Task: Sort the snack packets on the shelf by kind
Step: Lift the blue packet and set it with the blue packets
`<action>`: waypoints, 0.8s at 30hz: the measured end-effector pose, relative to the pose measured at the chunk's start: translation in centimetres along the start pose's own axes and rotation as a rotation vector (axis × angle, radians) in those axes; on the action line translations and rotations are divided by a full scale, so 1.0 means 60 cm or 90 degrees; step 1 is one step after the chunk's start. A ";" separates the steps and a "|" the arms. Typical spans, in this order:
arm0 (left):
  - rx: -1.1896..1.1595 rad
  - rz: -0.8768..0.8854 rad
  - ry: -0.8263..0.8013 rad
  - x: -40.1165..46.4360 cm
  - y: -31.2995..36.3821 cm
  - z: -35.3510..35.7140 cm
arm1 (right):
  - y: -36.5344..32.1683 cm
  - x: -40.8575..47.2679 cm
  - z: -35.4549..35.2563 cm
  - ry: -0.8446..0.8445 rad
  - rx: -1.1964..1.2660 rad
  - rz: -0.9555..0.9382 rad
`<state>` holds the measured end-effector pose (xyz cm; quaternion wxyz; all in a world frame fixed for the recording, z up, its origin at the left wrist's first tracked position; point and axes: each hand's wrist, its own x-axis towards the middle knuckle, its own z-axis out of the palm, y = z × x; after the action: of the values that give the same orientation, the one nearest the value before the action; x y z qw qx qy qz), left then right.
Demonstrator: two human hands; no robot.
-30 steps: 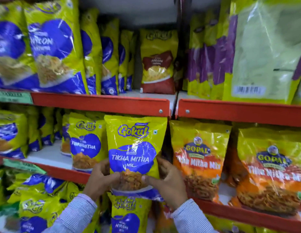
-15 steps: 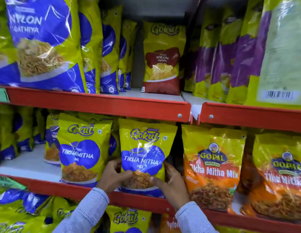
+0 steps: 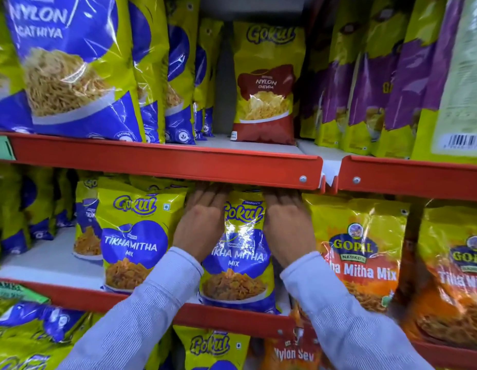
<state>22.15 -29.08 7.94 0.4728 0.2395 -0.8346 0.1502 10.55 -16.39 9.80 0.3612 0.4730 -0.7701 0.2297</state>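
Gokul Tikha Mitha packet stands at middle shelf front edge; left hand and right hand flat, pressing its sides. Risk: squeezed top buckles, packet tips forward.

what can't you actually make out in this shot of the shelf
1. Head view: fingertips of the left hand and right hand, hidden under the upper red shelf lip.
2. Packets behind the Gokul Tikha Mitha Mix packet: hidden by it and both hands.
3. Gopal packet at far right: blurred, cut off by the frame edge.
4. Barcode digits at top right: too small.
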 end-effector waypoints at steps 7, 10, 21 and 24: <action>-0.032 -0.171 -0.239 0.062 -0.006 0.003 | 0.020 0.033 0.002 -0.110 -0.004 -0.023; -0.045 -0.096 -0.140 0.044 -0.003 0.005 | 0.025 0.022 0.012 -0.010 0.034 -0.046; 0.015 0.091 -0.134 -0.149 -0.006 0.068 | 0.032 -0.115 0.107 -0.046 0.071 -0.099; 0.025 0.047 -0.135 -0.136 -0.003 0.062 | 0.032 -0.107 0.100 -0.053 0.081 -0.097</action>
<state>23.13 -28.91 -0.96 0.3713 0.2327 -0.8850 0.1574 8.66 -16.07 1.03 0.3147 0.5610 -0.7303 0.2300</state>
